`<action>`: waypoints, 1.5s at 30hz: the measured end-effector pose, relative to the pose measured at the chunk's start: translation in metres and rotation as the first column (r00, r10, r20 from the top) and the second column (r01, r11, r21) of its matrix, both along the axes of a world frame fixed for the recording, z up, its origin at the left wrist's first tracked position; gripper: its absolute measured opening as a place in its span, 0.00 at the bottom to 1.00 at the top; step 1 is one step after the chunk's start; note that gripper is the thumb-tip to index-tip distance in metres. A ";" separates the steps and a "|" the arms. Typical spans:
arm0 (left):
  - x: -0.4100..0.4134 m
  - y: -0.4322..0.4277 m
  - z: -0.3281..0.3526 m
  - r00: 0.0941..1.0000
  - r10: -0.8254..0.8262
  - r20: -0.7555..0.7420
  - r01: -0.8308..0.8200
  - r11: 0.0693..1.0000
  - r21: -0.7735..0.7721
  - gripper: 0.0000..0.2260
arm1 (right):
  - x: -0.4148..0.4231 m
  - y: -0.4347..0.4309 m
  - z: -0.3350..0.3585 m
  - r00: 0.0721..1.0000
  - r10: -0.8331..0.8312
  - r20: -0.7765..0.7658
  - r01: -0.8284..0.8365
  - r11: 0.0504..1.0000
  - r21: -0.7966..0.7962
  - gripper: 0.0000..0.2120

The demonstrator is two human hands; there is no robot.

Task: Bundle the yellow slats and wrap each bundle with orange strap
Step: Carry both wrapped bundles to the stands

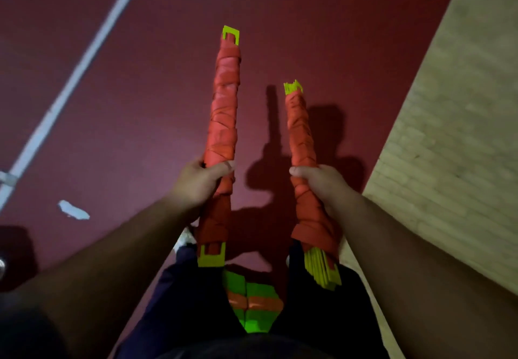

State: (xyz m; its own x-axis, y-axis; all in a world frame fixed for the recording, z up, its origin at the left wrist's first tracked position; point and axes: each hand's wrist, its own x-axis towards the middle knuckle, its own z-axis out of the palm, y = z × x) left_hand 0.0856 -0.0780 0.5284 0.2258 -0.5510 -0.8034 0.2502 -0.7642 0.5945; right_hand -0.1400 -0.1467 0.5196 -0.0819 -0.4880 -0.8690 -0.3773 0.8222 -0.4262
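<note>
I hold two long bundles of yellow slats, each wound almost end to end in orange strap, pointing away from me over the red floor. My left hand grips the left bundle near its middle; yellow slat ends show at both tips. My right hand grips the shorter-looking right bundle, whose yellow ends fan out near my body and poke out at the far tip. The two bundles are apart, roughly parallel.
Red floor with a white painted line on the left and a white scrap. A pale brick-patterned strip runs along the right. My dark-trousered legs and a green-and-orange item are below the bundles.
</note>
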 end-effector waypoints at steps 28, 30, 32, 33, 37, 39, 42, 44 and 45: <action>-0.077 -0.144 0.471 0.964 0.005 0.266 0.217 0.561 -0.799 0.19 | -0.076 -0.151 0.489 0.769 0.218 0.600 0.402 0.565 -0.721 0.11; -0.096 -0.160 0.480 0.966 0.007 0.260 0.216 0.536 -0.816 0.21 | -0.098 -0.162 0.501 0.768 0.243 0.593 0.400 0.541 -0.740 0.14; -0.108 -0.176 0.486 0.961 -0.004 0.275 0.240 0.499 -0.833 0.21 | -0.111 -0.171 0.510 0.786 0.238 0.570 0.394 0.517 -0.760 0.16; -0.113 -0.186 0.488 0.958 -0.007 0.288 0.256 0.480 -0.839 0.20 | -0.117 -0.176 0.513 0.795 0.228 0.563 0.401 0.499 -0.769 0.16; -0.138 -0.248 0.493 0.937 -0.074 0.340 0.339 0.417 -0.843 0.21 | -0.150 -0.201 0.518 0.817 0.127 0.563 0.494 0.349 -0.796 0.13; -0.156 -0.287 0.493 0.910 -0.164 0.382 0.415 0.353 -0.838 0.22 | -0.170 -0.203 0.519 0.833 0.030 0.553 0.530 0.246 -0.811 0.12; -0.191 -0.326 0.494 0.871 -0.282 0.402 0.472 0.260 -0.842 0.22 | -0.200 -0.194 0.523 0.847 -0.109 0.521 0.531 0.109 -0.840 0.08; -0.226 -0.343 0.497 0.828 -0.370 0.420 0.512 0.196 -0.836 0.22 | -0.223 -0.183 0.527 0.834 -0.219 0.507 0.520 0.004 -0.854 0.06; -0.247 -0.348 0.500 0.805 -0.421 0.419 0.522 0.167 -0.836 0.21 | -0.234 -0.175 0.528 0.818 -0.274 0.505 0.516 -0.039 -0.856 0.06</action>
State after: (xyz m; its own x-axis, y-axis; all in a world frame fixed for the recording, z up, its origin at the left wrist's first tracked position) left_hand -0.1611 -0.4263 1.0280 -0.3326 -0.9033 0.2710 -0.0303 0.2974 0.9543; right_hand -0.3744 -0.3214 1.0476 -0.5391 -0.7939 0.2813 0.0069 -0.3381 -0.9411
